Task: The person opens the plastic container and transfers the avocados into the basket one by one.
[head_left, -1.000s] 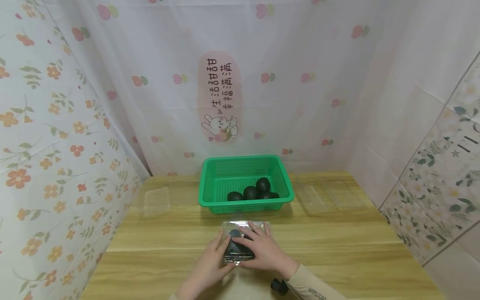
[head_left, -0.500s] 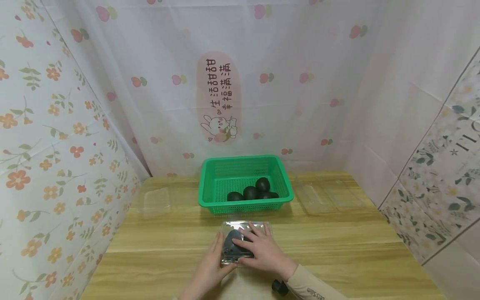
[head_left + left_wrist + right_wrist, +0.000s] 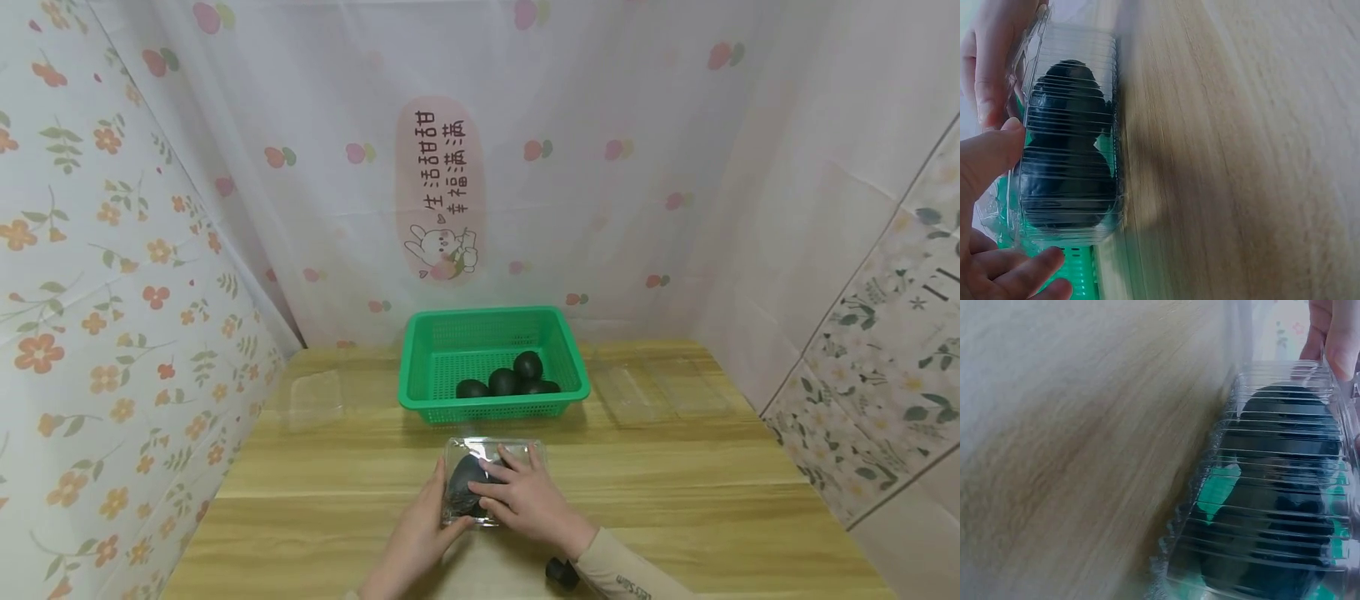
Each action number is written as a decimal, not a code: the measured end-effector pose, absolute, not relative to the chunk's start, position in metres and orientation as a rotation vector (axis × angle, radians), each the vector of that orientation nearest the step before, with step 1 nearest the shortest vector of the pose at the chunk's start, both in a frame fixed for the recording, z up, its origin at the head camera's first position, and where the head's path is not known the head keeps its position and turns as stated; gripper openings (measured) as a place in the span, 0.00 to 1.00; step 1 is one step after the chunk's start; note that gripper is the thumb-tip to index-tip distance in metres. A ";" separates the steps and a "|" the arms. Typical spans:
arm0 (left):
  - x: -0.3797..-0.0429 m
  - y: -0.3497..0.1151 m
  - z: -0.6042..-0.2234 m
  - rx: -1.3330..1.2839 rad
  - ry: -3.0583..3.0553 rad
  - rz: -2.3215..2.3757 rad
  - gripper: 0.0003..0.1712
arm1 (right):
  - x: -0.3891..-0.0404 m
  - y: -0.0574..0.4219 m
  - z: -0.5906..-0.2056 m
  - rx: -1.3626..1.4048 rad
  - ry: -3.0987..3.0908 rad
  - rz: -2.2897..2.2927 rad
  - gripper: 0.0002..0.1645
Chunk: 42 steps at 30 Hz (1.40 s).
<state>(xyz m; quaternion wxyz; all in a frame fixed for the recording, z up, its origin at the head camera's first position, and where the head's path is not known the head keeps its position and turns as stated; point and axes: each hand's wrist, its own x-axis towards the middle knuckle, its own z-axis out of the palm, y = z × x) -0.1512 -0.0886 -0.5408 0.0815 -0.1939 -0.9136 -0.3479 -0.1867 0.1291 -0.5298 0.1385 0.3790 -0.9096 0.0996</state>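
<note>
A clear plastic clamshell box (image 3: 517, 451) sits on the wooden table in front of the green basket, its ribbed walls plain in both wrist views. Inside lie dark avocados (image 3: 1067, 184), at least two showing through the plastic. My left hand (image 3: 422, 527) holds the box's left side and near corner, thumb in front and fingers along the side. Across the lid lies my right hand (image 3: 528, 500), fingers spread and fairly straight, pressing on top. Whether the lid is fully fastened cannot be seen.
Behind the box stands the green basket (image 3: 420, 406) with several dark avocados (image 3: 504, 382) in it. Clear plastic containers lie flat at the back left (image 3: 317, 395) and back right (image 3: 633, 393). A small black object (image 3: 561, 574) shows by the right sleeve.
Over the last second the left hand has shifted from the lid's near left part to the box's left side. The right hand stays on the lid, its thumb slightly higher.
</note>
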 end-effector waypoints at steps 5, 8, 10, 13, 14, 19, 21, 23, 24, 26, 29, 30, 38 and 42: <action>-0.152 -0.088 -0.541 -0.596 -2.699 -1.017 0.55 | -0.186 0.129 -0.528 1.089 -2.627 0.316 0.21; -0.152 -0.088 -0.541 -0.591 -2.700 -1.016 0.55 | -0.186 0.129 -0.525 1.093 -2.655 0.318 0.21; -0.152 -0.088 -0.541 -0.584 -2.708 -1.023 0.55 | -0.186 0.129 -0.524 1.097 -2.672 0.330 0.21; -0.151 -0.088 -0.542 -0.563 -2.722 -1.063 0.55 | -0.187 0.130 -0.522 1.106 -2.681 0.365 0.22; -0.151 -0.088 -0.543 -0.553 -2.726 -1.086 0.56 | -0.187 0.130 -0.522 1.109 -2.679 0.382 0.22; -0.149 -0.088 -0.547 -0.499 -2.728 -1.229 0.57 | -0.188 0.130 -0.520 1.129 -2.671 0.455 0.22; -0.149 -0.088 -0.548 -0.483 -2.719 -1.279 0.58 | -0.188 0.129 -0.519 1.127 -2.675 0.488 0.22; -0.148 -0.088 -0.548 -0.474 -2.710 -1.319 0.59 | -0.188 0.129 -0.518 1.113 -2.688 0.541 0.21; -0.148 -0.088 -0.547 -0.469 -2.709 -1.337 0.59 | -0.188 0.129 -0.518 1.105 -2.694 0.570 0.21; -0.148 -0.088 -0.547 -0.459 -2.710 -1.357 0.59 | -0.188 0.130 -0.517 1.089 -2.703 0.639 0.21; -0.148 -0.089 -0.547 -0.465 -2.708 -1.357 0.60 | -0.189 0.130 -0.516 1.080 -2.706 0.720 0.22; -0.148 -0.089 -0.547 -0.462 -2.710 -1.359 0.60 | -0.189 0.130 -0.515 1.081 -2.704 0.749 0.22; -0.150 -0.088 -0.547 -0.500 -2.716 -1.305 0.60 | -0.191 0.132 -0.507 1.030 -2.716 0.897 0.22; -0.151 -0.086 -0.546 -0.500 -2.725 -1.292 0.59 | -0.194 0.132 -0.498 1.030 -2.718 0.938 0.22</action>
